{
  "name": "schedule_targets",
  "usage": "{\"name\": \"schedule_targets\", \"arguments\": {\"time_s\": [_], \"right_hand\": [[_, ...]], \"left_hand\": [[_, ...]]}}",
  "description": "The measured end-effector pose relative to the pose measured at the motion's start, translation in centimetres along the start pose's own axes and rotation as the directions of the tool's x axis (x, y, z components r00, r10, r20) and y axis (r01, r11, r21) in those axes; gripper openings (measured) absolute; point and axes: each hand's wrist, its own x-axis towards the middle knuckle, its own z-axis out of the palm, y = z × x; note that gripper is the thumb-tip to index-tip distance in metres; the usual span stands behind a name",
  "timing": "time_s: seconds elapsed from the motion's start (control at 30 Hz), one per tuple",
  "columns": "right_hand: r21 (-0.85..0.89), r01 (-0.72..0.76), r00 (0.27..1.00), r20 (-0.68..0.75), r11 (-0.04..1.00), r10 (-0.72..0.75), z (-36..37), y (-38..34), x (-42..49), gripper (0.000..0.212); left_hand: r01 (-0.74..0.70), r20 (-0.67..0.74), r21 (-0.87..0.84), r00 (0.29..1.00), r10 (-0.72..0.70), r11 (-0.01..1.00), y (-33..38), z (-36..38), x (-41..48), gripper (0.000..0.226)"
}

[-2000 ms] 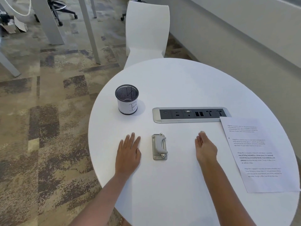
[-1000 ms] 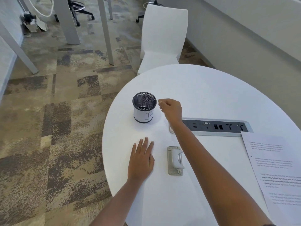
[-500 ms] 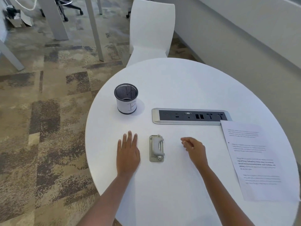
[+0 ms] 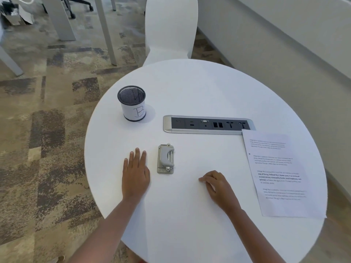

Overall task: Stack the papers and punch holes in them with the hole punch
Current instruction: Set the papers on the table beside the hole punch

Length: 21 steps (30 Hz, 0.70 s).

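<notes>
We look down on a round white surface (image 4: 199, 88) with a silver-framed socket panel (image 4: 209, 125) set flush into its top. Beyond its far edge stands a white moulded chair (image 4: 171, 29), its seat drawn close to the rim. The floor is carpet (image 4: 47, 133), mottled in patches of beige, brown and grey. On our right a pale wall (image 4: 275, 54) runs at a slant, with a lighter band along its upper part. At the top left we see the grey legs (image 4: 105, 31) of other tables, the castered base of an office chair (image 4: 89, 7), and some cardboard (image 4: 24, 18) lying on the carpet. The light is soft and even, and shadows are faint.
</notes>
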Motion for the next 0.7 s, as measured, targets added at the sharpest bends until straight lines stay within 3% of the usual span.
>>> {"name": "schedule_targets", "arguments": {"time_s": [0.33, 0.57, 0.7], "right_hand": [[-0.119, 0.198, 0.973, 0.145, 0.973, -0.181, -1.6, 0.4, 0.6, 0.016], [-0.180, 0.276, 0.956, 0.152, 0.944, -0.250, -1.4, 0.7, 1.6, 0.017], [-0.245, 0.360, 0.932, 0.144, 0.900, -0.333, -1.4, 0.7, 1.8, 0.005]], "left_hand": [[0.007, -0.022, -0.003, 1.000, -0.007, 1.000, 0.5, 0.0, -1.2, 0.051], [0.005, -0.033, -0.002, 0.999, -0.005, 1.000, 0.4, 0.1, -1.2, 0.050], [0.009, -0.041, -0.007, 0.999, -0.010, 1.000, 0.4, 0.2, -1.2, 0.050]]}}
